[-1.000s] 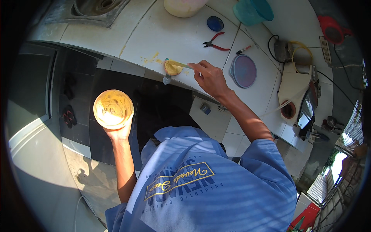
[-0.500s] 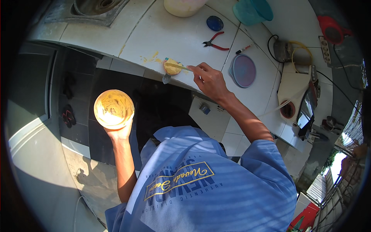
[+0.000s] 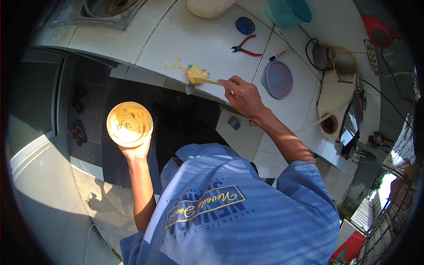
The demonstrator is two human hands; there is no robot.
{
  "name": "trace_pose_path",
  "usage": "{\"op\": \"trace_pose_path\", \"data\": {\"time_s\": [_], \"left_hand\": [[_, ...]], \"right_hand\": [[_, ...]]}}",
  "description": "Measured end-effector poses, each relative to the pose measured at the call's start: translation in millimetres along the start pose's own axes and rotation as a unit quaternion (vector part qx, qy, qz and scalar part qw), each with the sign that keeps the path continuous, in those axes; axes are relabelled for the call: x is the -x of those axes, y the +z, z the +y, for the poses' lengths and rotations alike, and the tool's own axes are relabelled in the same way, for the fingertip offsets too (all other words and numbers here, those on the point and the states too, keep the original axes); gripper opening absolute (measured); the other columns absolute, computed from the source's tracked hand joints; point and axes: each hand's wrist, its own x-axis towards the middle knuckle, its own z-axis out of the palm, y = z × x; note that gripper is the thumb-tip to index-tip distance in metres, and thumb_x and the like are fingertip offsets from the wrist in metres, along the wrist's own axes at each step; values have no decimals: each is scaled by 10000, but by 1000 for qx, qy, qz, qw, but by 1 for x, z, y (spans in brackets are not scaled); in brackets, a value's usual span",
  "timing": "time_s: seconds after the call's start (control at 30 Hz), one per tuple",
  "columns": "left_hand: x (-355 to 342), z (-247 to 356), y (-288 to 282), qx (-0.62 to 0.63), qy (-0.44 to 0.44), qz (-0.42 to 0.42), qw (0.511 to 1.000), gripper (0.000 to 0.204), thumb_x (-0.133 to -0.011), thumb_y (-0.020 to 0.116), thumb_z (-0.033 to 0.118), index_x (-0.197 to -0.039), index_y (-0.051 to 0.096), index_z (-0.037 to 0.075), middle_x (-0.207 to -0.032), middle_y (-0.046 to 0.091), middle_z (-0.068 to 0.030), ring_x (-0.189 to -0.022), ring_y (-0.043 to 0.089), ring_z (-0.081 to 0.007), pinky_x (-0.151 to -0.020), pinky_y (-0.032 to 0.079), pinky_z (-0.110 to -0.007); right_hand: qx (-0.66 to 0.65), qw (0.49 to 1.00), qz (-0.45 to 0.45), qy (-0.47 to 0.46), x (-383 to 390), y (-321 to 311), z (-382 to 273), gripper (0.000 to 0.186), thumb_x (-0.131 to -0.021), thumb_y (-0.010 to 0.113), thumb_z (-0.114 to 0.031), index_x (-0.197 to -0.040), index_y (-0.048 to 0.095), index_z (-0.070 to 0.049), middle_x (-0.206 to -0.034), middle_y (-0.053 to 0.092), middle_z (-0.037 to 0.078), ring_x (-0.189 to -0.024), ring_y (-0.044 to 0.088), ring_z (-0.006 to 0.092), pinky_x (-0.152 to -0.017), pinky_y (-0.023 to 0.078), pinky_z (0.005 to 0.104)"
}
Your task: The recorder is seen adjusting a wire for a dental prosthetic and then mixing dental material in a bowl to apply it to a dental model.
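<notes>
My left hand (image 3: 138, 151) is wrapped round a round tub (image 3: 130, 125) whose inner wall is smeared with yellow paste; sunlight falls on it. It is held out over the dark floor, left of the counter's edge. My right hand (image 3: 242, 93) grips a thin flat stick (image 3: 208, 81), like a spatula. The stick's far end rests on a small mound of pale yellow paste (image 3: 197, 73) at the counter's front edge. Whatever lies under the mound is mostly covered; a bit of teal shows at its rim. A grey tab (image 3: 190, 89) hangs over the edge just below.
Yellow smears mark the white tiled counter (image 3: 176, 39). Farther back are red-handled pliers (image 3: 245, 47), a blue lid (image 3: 245, 25), a marker (image 3: 278, 55), a purple-blue lid (image 3: 279, 80), a teal bucket (image 3: 289, 13) and a pale bucket (image 3: 210, 6). A sink (image 3: 110, 8) sits far left.
The stick's tip has moved slightly down toward the near side of the mound, and my right hand has shifted slightly right and down. My left hand and the tub have barely moved.
</notes>
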Motion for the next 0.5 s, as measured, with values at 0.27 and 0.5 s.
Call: {"op": "trace_pose_path", "data": {"time_s": [0.27, 0.5], "left_hand": [[-2, 1, -2, -19, 1, 6, 1000, 525, -916, 612, 469, -1308, 566, 124, -1352, 564, -129, -1281, 498, -337, -1105, 362, -541], [3, -3, 2, -50, 10, -57, 997, 610, -872, 670, 489, -1335, 538, 114, -1383, 531, -166, -1297, 467, -396, -1104, 370, -564]], "right_hand": [[2, 1000, 21, 7, 9, -3, 6, 301, -839, 623, -32, -1123, 706, -87, -861, 662, 107, -625, 657, 270, -580, 552, 372], [-109, 987, 62, 101, 8, -15, -2, 244, -881, 629, -71, -1112, 707, -77, -910, 694, 115, -652, 645, 269, -638, 548, 359]]}}
